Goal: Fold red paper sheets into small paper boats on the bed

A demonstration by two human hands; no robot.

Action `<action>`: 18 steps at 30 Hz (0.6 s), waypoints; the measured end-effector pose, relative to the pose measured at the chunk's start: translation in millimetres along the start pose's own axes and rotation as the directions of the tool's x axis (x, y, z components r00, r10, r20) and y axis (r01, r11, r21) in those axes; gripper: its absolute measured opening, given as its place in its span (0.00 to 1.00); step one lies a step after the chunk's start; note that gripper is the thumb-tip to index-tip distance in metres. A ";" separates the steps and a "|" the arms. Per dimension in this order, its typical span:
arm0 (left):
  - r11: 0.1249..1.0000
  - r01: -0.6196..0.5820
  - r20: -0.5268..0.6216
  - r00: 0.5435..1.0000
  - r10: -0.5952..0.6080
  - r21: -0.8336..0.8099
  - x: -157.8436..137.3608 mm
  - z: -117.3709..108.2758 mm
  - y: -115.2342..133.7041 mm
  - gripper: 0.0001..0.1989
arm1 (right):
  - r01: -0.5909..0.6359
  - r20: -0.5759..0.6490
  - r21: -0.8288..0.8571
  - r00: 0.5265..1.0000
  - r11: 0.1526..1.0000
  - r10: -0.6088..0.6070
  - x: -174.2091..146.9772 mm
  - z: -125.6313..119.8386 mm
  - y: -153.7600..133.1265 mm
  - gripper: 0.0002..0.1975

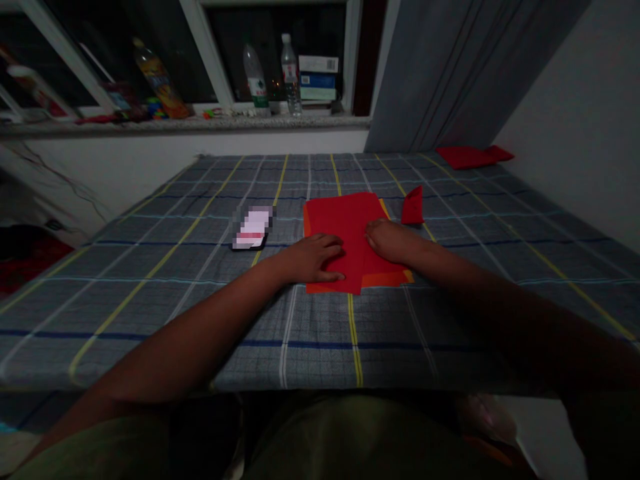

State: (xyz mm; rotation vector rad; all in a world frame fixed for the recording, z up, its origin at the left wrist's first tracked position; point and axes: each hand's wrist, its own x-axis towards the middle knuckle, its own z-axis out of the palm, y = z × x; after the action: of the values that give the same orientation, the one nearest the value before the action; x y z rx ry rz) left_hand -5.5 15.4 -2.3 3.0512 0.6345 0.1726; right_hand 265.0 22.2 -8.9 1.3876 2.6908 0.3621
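A sheet of red paper (345, 217) lies on the checked cloth, with a fold or overlapping edge running down its right part. Orange paper (385, 279) peeks out from under it at the sides and bottom. My left hand (317, 259) rests on the left part of the red sheet, open, fingers apart. On the right part, my right hand (385, 239) is closed, its fingers curled against the sheet; its fingertips are partly hidden. Just beyond that hand stands a small folded red paper piece (413, 207).
A phone (253, 228) with a blurred screen lies left of the paper on the checked cloth (210, 267). More red items (467, 158) lie at the far right corner. Bottles (257, 83) and stacked boxes (319, 80) stand on the windowsill (210, 125). A grey curtain (440, 67) hangs at the right.
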 end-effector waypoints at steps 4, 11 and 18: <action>1.000 0.016 0.005 1.000 -0.016 -0.012 -0.3 -0.1 1.1 0.33 | -0.071 0.021 -0.010 0.997 0.997 0.071 1.9 -3.0 -6.4 0.20; 0.999 0.035 0.024 0.999 -0.035 -0.014 -0.3 -1.2 2.5 0.33 | -0.120 -0.018 0.021 0.993 0.993 0.120 -17.1 -8.7 -23.5 0.20; 0.999 0.049 0.035 0.998 -0.048 -0.018 0.7 -3.3 4.4 0.33 | -0.019 0.008 0.150 1.000 0.988 0.018 -39.2 -15.3 -37.3 0.33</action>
State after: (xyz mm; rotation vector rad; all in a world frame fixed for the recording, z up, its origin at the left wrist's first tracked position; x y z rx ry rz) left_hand -3.5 11.6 1.2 3.0104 0.6995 0.1233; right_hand 255.4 -33.1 -4.4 1.4490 2.7525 0.1580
